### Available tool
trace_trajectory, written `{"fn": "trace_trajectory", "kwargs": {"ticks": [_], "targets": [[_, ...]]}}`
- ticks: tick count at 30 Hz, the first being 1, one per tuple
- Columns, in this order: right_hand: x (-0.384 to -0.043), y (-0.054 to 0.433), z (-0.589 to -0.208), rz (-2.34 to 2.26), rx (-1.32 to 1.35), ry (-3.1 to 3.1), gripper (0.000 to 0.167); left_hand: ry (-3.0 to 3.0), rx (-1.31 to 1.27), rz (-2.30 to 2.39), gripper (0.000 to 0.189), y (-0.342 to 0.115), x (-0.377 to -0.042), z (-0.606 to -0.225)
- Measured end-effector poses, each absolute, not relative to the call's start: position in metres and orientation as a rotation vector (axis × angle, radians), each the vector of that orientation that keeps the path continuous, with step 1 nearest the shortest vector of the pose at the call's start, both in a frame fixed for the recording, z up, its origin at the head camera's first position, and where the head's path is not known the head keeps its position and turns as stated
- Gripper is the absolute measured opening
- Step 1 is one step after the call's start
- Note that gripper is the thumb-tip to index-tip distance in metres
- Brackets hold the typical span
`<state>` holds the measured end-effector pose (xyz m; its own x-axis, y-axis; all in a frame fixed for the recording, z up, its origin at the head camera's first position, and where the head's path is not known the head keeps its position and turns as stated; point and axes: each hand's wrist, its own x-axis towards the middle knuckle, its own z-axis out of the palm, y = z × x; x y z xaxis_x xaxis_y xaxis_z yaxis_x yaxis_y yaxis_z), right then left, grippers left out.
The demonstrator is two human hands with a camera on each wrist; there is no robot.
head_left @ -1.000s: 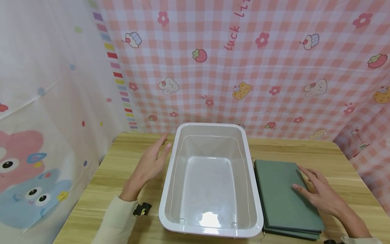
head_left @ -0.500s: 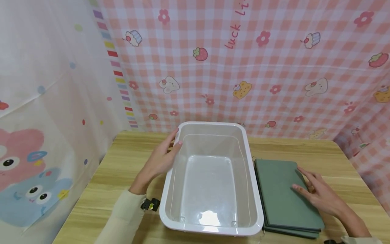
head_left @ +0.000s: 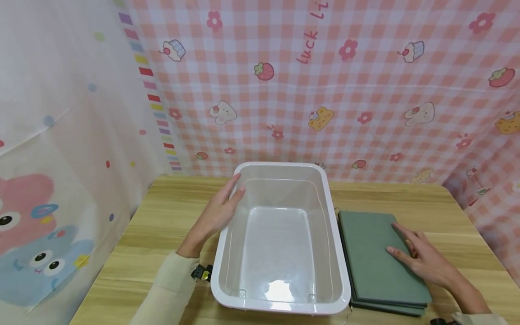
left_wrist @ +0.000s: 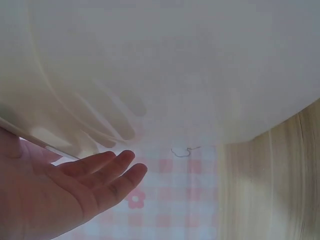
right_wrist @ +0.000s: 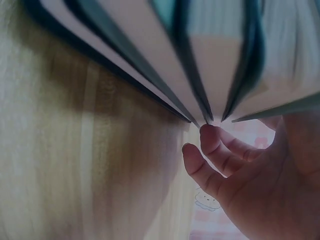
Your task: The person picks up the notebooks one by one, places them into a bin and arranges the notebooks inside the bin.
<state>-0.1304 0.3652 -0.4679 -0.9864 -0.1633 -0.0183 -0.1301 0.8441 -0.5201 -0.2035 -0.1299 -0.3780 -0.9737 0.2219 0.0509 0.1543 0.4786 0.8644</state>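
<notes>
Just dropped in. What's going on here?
A person is at a wood-grain table with both hands occupied. The left hand holds a white plastic bin by its left side, thumb over the inside. The right hand rests on a stack of green notebooks, thumb on the top cover, fingers at the right edge. The notebooks lie outside the bin, close along its right side.

The tub (head_left: 278, 246) is glossy plastic, the notebooks (head_left: 378, 259) matt, the tabletop (head_left: 162, 216) wood-grained, the curtain (head_left: 284, 97) cloth.
</notes>
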Motion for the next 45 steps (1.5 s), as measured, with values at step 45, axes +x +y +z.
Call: {"fn": "trace_trajectory", "kwargs": {"ticks": [45], "targets": [[-0.133,0.392,-0.479,-1.386,-0.029,2.437,0.085,2.576,0.271,1.562,0.062,-0.130,-0.204,-0.385]]}}
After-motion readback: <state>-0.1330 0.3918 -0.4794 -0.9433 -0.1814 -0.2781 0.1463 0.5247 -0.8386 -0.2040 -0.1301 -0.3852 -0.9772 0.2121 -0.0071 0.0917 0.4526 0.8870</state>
